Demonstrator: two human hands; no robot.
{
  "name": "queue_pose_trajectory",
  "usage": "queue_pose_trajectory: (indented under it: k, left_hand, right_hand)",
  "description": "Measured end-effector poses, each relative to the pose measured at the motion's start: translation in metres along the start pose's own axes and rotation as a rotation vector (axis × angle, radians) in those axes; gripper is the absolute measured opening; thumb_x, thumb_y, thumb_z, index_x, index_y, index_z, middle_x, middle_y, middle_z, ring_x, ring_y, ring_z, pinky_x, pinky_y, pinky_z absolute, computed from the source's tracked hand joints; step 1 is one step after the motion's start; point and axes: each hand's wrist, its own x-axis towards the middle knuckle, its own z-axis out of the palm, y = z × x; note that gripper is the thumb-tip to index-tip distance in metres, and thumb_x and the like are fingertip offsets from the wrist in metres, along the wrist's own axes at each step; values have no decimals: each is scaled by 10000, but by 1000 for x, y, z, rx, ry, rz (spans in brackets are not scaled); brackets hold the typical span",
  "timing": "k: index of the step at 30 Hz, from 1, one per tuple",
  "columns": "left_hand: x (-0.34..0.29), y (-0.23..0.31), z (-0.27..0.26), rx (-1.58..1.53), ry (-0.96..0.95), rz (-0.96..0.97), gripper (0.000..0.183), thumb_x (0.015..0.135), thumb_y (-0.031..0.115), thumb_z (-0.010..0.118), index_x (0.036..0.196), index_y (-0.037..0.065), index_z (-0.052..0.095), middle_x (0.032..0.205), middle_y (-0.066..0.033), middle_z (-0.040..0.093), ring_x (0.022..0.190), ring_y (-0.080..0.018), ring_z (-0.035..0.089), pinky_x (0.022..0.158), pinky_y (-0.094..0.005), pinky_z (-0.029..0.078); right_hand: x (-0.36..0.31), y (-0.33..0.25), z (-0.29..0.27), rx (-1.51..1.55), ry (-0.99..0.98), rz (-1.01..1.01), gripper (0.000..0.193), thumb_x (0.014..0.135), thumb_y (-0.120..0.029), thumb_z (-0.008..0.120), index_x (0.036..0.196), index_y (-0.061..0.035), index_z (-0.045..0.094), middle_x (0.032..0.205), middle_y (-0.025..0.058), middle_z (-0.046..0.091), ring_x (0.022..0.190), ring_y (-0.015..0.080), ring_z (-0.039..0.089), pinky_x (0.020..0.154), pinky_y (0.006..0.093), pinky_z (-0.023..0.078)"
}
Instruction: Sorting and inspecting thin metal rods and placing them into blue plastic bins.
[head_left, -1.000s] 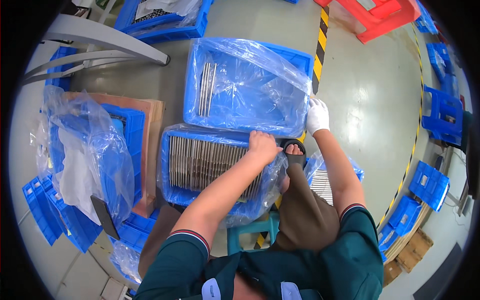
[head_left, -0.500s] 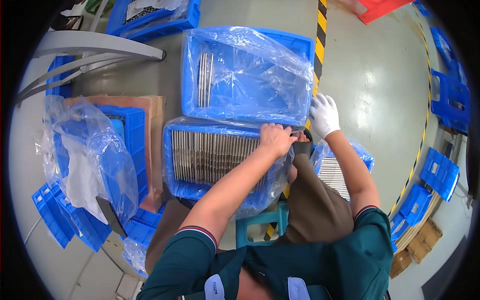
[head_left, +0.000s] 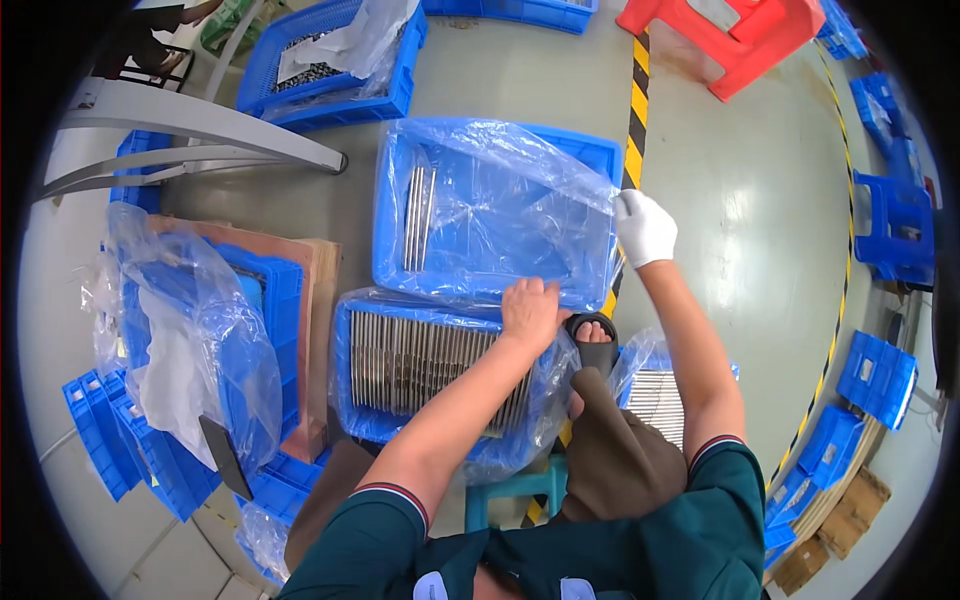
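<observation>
- Through the head camera I see a pale grey floor (head_left: pixel 760 190) crossed by black-and-yellow striped tape (head_left: pixel 638 100).
- On it, at centre, sits a wide blue tray (head_left: pixel 600 153) lined with a clear plastic bag (head_left: pixel 500 190).
- Just nearer the wearer, a second blue tray (head_left: pixel 341 365) holds a dense row of metal rods (head_left: pixel 420 360).
- The two hands are apart. The bare left hand (head_left: pixel 530 315) curves its fingers over the wide tray's near edge; the white-gloved right hand (head_left: pixel 646 230) is curled at its right edge, beside the bag. I cannot tell how firmly either grips.
- Smallest, a few slim rods (head_left: pixel 419 220) lie inside the wide tray, toward its left end.
</observation>
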Motion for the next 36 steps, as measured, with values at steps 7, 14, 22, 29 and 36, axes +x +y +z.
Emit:
queue_pose_trajectory:
  k: [7,14,22,29,36]
  left_hand:
    - [-1,-12,26,-23,31,27,245,685,261,714,849,92,647,834,-108,576,839,-294,564,654,-424,482]
    - [0,-13,32,-57,64,-11,183,709,246,696,774,88,630,811,-106,576,821,-304,567,650,-419,493]
    - [-4,-17,32,-108,48,-33,185,729,239,686,796,87,607,805,-103,573,814,-308,570,668,-417,485]
    - [-7,-20,33,-121,65,-56,200,709,242,701,785,90,595,793,-95,568,807,-302,568,664,-414,481]
    - [-5,-14,31,-139,121,-3,198,699,237,703,771,90,592,772,-89,560,781,-295,560,652,-407,476]
  right_hand:
    - [-2,-37,44,-376,-222,-304,321,795,-163,475,1062,-26,589,1214,171,497,1201,340,386,1032,501,246]
    - [71,-7,42,-187,-68,-36,508,751,-347,648,1155,-59,539,1187,155,526,1125,309,490,925,400,427]
    - [111,8,52,258,-250,263,550,809,-526,491,1117,-91,625,1111,172,609,1071,291,560,916,332,419]
    - [128,30,65,1242,-487,861,337,864,-289,580,1053,-14,623,1019,112,639,891,220,591,841,329,465]
    - [120,96,117,1411,-191,944,530,872,-406,542,1149,46,550,1115,143,605,1013,243,559,917,322,409]
